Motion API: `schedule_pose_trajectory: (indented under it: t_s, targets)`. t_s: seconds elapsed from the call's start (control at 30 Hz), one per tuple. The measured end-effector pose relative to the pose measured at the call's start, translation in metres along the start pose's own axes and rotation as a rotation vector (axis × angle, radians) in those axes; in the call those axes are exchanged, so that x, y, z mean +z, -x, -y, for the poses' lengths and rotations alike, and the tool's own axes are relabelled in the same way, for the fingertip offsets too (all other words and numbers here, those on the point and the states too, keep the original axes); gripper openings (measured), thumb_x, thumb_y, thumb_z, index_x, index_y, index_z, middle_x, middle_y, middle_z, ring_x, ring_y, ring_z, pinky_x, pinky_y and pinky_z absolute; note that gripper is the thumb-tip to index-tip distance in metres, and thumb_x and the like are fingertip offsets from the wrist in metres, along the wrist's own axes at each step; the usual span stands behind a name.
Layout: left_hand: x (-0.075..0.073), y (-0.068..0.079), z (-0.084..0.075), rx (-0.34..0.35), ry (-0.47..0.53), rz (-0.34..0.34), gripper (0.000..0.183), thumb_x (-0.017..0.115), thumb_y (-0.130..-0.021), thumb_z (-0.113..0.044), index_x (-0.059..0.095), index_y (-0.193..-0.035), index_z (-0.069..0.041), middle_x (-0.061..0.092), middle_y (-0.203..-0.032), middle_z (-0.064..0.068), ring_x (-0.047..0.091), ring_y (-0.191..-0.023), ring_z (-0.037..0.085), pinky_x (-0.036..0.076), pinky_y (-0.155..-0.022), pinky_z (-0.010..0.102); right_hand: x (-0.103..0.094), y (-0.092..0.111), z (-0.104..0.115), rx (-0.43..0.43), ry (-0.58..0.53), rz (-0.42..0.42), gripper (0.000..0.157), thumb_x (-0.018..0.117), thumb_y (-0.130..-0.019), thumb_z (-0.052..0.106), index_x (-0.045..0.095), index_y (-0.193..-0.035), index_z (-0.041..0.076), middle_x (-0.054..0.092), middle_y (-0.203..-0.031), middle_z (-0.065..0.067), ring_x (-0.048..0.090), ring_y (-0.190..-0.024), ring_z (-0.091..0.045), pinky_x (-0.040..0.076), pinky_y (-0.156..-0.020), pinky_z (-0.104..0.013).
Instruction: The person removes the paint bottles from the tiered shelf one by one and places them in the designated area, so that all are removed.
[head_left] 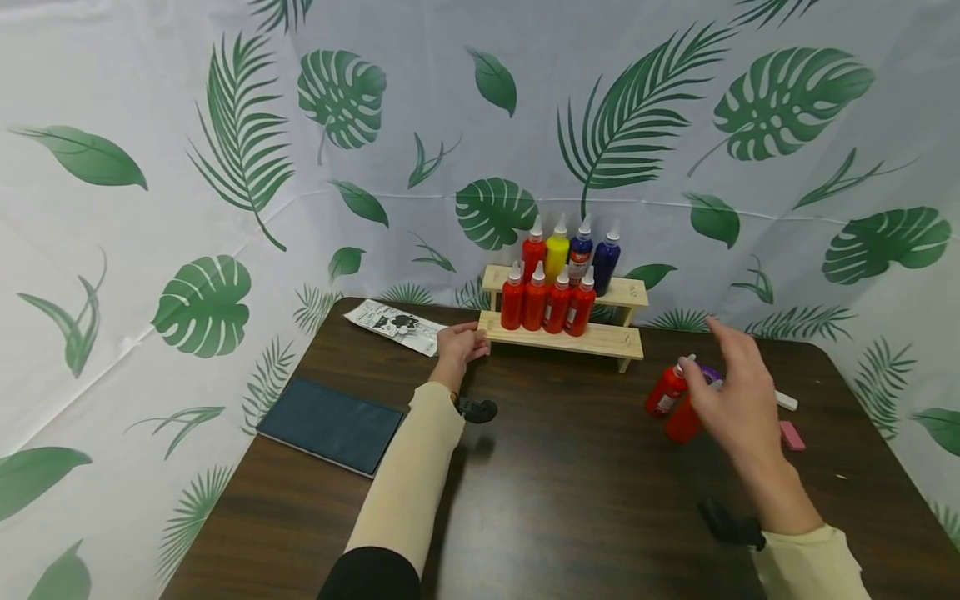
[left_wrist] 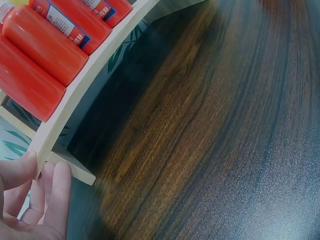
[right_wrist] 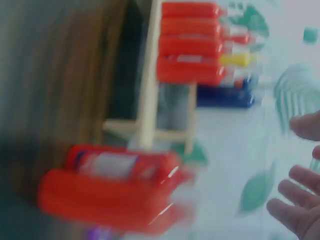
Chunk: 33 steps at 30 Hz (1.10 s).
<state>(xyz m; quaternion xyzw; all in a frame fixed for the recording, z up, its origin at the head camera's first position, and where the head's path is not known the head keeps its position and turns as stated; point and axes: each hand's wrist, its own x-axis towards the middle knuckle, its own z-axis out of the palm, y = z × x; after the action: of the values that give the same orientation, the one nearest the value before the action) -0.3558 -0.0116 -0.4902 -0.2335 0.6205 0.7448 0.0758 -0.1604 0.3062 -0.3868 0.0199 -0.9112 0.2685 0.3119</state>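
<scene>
Now the left hand pinches the wooden rack by one end.

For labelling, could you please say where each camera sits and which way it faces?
Head: head-worn, facing forward-down at the two-tier pale wooden rack; left hand, right hand show.
Left wrist: wrist-worn, facing dark tabletop and the rack's end; left hand shows.
Right wrist: wrist-worn, facing tall red bottles; right hand shows.
Wrist views share the rack.

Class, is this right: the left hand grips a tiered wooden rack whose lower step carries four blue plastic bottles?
Not blue: the head view shows four red plastic bottles on the lower step; the left hand does grip the tiered wooden rack.
</scene>
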Motion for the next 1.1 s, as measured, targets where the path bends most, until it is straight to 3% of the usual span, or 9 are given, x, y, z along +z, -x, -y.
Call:
schedule_pose_trajectory:
  t_s: [0.07, 0.17, 0.3, 0.4, 0.5, 0.63, 0.87, 1.1]
  targets:
    - [0.0, 0.0, 0.0, 0.005, 0.002, 0.001, 0.026, 0.069, -0.083, 0.003, 0.068, -0.11, 0.0, 0.07, -0.095, 0.021, 0.066, -0.064, 0.017, 0.06, -0.062, 0.029, 0.008, -0.013, 0.015, -0.048, 0.029, 0.033, 0.063, 0.071, -0.085, 0.013, 0.045, -0.142, 0.012, 0.049, -0.134, -0.021, 0.048, -0.118, -0.041, 0.042, -0.094, -0.063]
    - [-0.001, 0.001, -0.001, 0.007, 0.002, 0.004, 0.026, 0.069, -0.084, 0.003, 0.068, -0.11, 0.001, 0.069, -0.102, 0.024, 0.067, -0.066, 0.018, 0.06, -0.061, 0.029, 0.028, -0.034, 0.029, -0.045, 0.049, 0.153, 0.061, 0.068, -0.088, 0.019, 0.042, -0.143, 0.01, 0.047, -0.137, -0.022, 0.045, -0.122, -0.041, 0.04, -0.098, -0.063]
    - [-0.003, 0.002, -0.001, 0.016, 0.001, 0.014, 0.026, 0.068, -0.084, 0.002, 0.068, -0.11, 0.001, 0.067, -0.106, 0.025, 0.068, -0.071, 0.02, 0.06, -0.064, 0.03, 0.066, -0.06, 0.031, 0.051, 0.005, 0.34, 0.062, 0.063, -0.093, 0.026, 0.036, -0.146, 0.007, 0.045, -0.139, -0.025, 0.043, -0.124, -0.043, 0.037, -0.101, -0.062]
    - [-0.004, 0.002, -0.001, 0.03, 0.012, 0.015, 0.027, 0.068, -0.084, 0.003, 0.067, -0.111, 0.002, 0.067, -0.108, 0.026, 0.068, -0.071, 0.021, 0.06, -0.067, 0.031, 0.095, -0.075, 0.024, 0.118, -0.056, 0.406, 0.063, 0.061, -0.094, 0.027, 0.034, -0.146, 0.004, 0.045, -0.139, -0.025, 0.044, -0.125, -0.041, 0.038, -0.103, -0.059]
    - [-0.003, 0.0, -0.002, 0.018, 0.0, 0.012, 0.031, 0.068, -0.084, 0.004, 0.066, -0.115, 0.003, 0.067, -0.105, 0.026, 0.068, -0.07, 0.021, 0.06, -0.064, 0.031, 0.119, -0.083, 0.017, 0.184, -0.108, 0.391, 0.063, 0.06, -0.095, 0.026, 0.032, -0.147, 0.002, 0.045, -0.14, -0.026, 0.046, -0.126, -0.04, 0.038, -0.105, -0.056]
    - [-0.001, -0.003, -0.002, -0.01, -0.026, -0.002, 0.032, 0.068, -0.084, 0.003, 0.066, -0.116, 0.002, 0.07, -0.1, 0.022, 0.067, -0.067, 0.019, 0.06, -0.057, 0.028, 0.136, -0.085, 0.007, 0.227, -0.154, 0.329, 0.062, 0.059, -0.095, 0.024, 0.032, -0.146, 0.001, 0.046, -0.137, -0.026, 0.047, -0.123, -0.04, 0.04, -0.104, -0.055]
    - [0.002, -0.001, -0.001, -0.011, -0.014, -0.008, 0.028, 0.068, -0.083, 0.003, 0.067, -0.111, 0.0, 0.069, -0.098, 0.022, 0.065, -0.062, 0.016, 0.06, -0.058, 0.028, 0.149, -0.086, 0.001, 0.192, -0.238, 0.277, 0.055, 0.062, -0.094, 0.019, 0.04, -0.142, 0.001, 0.053, -0.128, -0.027, 0.053, -0.112, -0.04, 0.045, -0.099, -0.053]
    - [0.001, 0.002, -0.003, -0.019, -0.024, -0.001, 0.035, 0.069, -0.084, 0.002, 0.065, -0.118, 0.002, 0.069, -0.1, 0.022, 0.066, -0.066, 0.018, 0.06, -0.06, 0.029, 0.154, -0.083, 0.008, 0.304, -0.333, 0.259, 0.05, 0.059, -0.096, 0.019, 0.038, -0.137, 0.0, 0.053, -0.129, -0.024, 0.054, -0.115, -0.037, 0.044, -0.102, -0.049]
